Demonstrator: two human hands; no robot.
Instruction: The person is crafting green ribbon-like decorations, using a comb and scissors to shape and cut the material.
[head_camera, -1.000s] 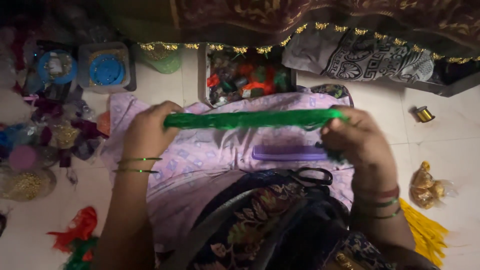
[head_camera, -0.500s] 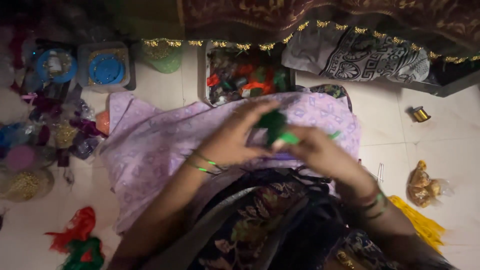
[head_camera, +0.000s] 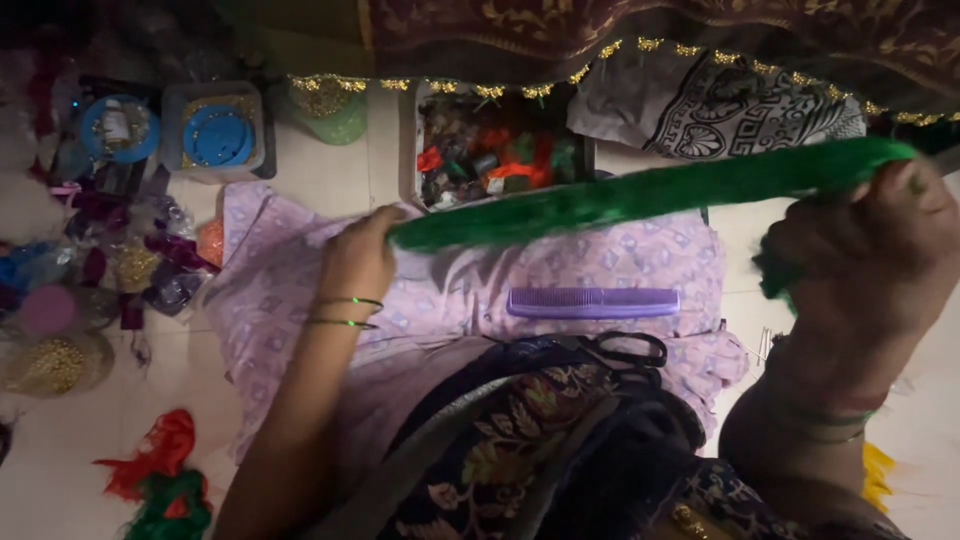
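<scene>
On the pale floor (head_camera: 330, 175), a lilac cloth (head_camera: 280, 300) carries a purple comb (head_camera: 592, 302) and scissors (head_camera: 620, 350). Above them, my left hand (head_camera: 358, 262) and raised right hand (head_camera: 880, 255) stretch a green strand (head_camera: 640, 195), fingers closed on its ends.

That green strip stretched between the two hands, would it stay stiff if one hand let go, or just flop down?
Probably flop. The green strip runs straight only because the left hand and right hand pull its ends apart. Its fuzzy, thread-like edges suggest soft, light fibre, and a loose tuft already dangles limply below the right hand.
</scene>
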